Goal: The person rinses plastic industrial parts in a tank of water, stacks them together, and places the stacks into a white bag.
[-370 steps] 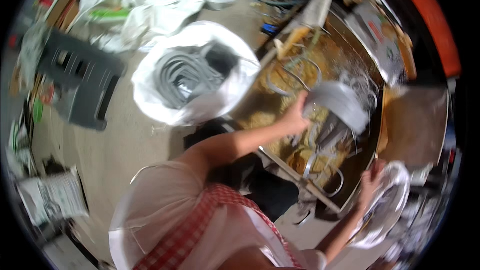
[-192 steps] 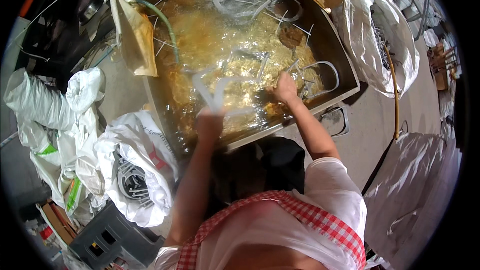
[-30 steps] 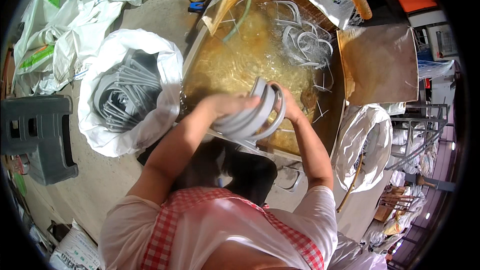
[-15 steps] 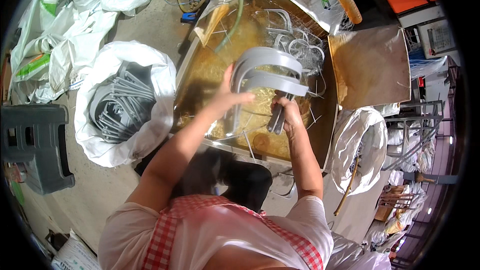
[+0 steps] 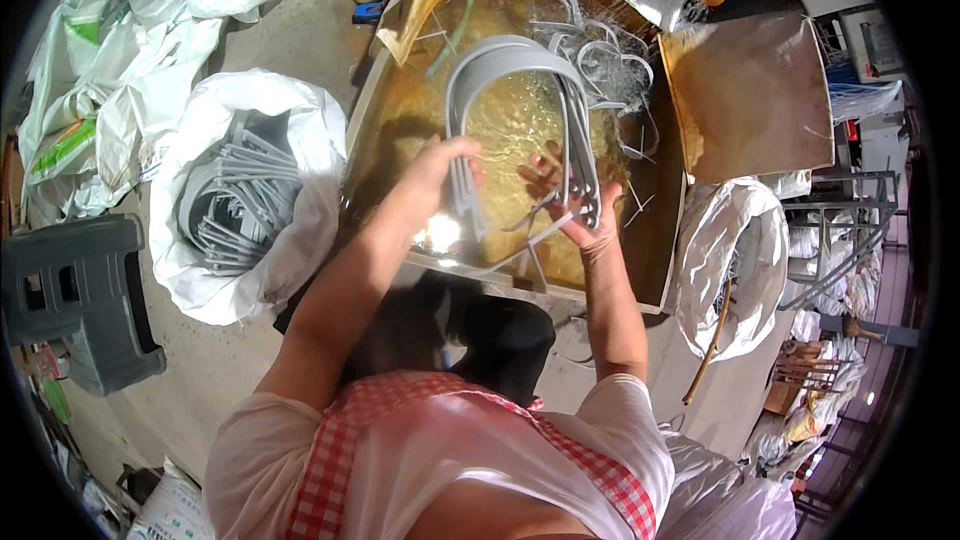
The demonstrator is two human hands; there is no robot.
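A nested stack of grey U-shaped plastic strips (image 5: 515, 58) is held above a basin of yellowish water (image 5: 420, 100), its curved end pointing away from me. My left hand (image 5: 442, 168) is closed around the stack's left legs, thumb on the near side. On the other side, my right hand (image 5: 585, 215) has its palm up and fingers spread, with the ends of the right legs lying against it. Thin loose pale strips (image 5: 535, 245) cross beside that hand. More pale curved strips (image 5: 600, 60) lie in bubbling water at the basin's far right.
At left, a white sack (image 5: 330, 130) contains several similar grey strips, near a dark plastic stool (image 5: 90, 290). A second white sack (image 5: 765, 240) with a stick across it stands at right. A brown board (image 5: 745, 95) leans by the basin; a green hose (image 5: 465, 15) runs into it.
The stack has turned so its legs point toward me. My right hand has opened from its grip on the ends, and my left hand has closed around the left legs.
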